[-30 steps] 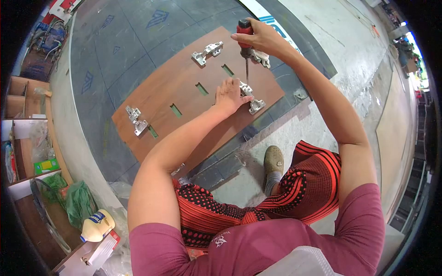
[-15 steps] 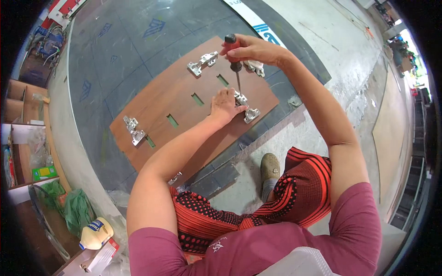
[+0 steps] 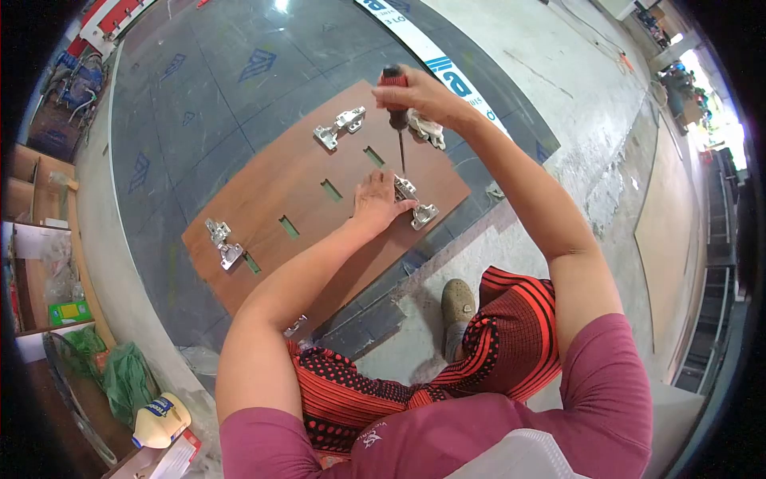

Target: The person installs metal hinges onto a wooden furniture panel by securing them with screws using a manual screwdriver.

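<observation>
My right hand (image 3: pixel 423 96) is closed around the red and black handle of a screwdriver (image 3: pixel 398 120). The screwdriver points down, its tip at a metal cabinet hinge (image 3: pixel 424 215) near the right end of a brown wooden panel (image 3: pixel 263 188). My left hand (image 3: pixel 381 203) presses that hinge against the panel, thumb on one side and fingers on the other, covering part of it. More hinges sit on the panel: one at the far edge (image 3: pixel 339 128), one at the left (image 3: pixel 223 243), and another (image 3: pixel 295 325) partly behind my left arm. Several rectangular slots run along the middle.
Under the panel lies a dark sheet (image 3: pixel 199 144) with a white printed strip (image 3: pixel 443 68). A white crumpled cloth or glove (image 3: pixel 428 132) rests by the panel's far right edge. At left are wooden shelves (image 3: pixel 48 188), a green bag (image 3: pixel 128 383) and a bottle (image 3: pixel 162 421).
The view has shifted slightly, so the panel appears a little lower and to the left. Both hands keep their places, the screwdriver still at the same hinge.
</observation>
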`<action>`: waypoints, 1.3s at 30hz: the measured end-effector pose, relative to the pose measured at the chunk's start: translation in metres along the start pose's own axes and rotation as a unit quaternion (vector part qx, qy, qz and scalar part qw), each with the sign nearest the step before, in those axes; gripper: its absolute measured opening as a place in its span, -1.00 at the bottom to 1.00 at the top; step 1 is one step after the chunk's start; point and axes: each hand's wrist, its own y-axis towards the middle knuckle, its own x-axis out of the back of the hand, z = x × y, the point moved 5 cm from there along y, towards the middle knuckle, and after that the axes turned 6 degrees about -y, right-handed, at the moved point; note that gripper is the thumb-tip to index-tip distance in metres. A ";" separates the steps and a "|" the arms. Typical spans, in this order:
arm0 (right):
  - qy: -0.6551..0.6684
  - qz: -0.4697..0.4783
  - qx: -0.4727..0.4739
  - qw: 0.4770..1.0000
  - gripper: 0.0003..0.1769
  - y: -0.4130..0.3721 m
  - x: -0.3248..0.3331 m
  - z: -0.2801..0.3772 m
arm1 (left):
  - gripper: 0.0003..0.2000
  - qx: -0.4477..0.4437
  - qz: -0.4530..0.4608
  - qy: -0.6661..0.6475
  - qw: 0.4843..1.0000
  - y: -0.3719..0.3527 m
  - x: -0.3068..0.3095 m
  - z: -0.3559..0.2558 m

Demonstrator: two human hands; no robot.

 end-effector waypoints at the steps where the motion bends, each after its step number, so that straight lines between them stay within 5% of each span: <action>1: 0.002 0.004 -0.002 1.000 -0.54 0.002 0.002 0.000 | -0.27 -0.001 -0.005 -0.010 1.000 -0.002 0.001 0.001; 5: 0.140 0.031 0.043 0.989 -0.69 0.013 0.001 0.011 | -0.33 0.031 -0.011 0.029 0.999 -0.002 -0.005 0.006; 7: 0.162 0.086 0.024 0.983 -0.76 0.005 -0.010 0.019 | -0.34 -0.044 -0.104 0.013 0.994 -0.005 0.001 0.003; 26: -0.014 0.169 0.045 0.984 -0.63 -0.004 -0.043 0.010 | -0.14 -0.018 -0.077 -0.013 0.997 -0.002 -0.009 0.014; 31: 0.034 0.189 0.037 0.981 -0.42 -0.010 -0.037 0.016 | -0.14 -0.033 -0.104 0.002 0.994 -0.002 -0.009 0.012; 39: -0.077 0.178 0.102 0.976 -0.61 -0.004 -0.038 0.030 | -0.06 -0.037 -0.082 -0.002 0.996 -0.002 -0.007 0.011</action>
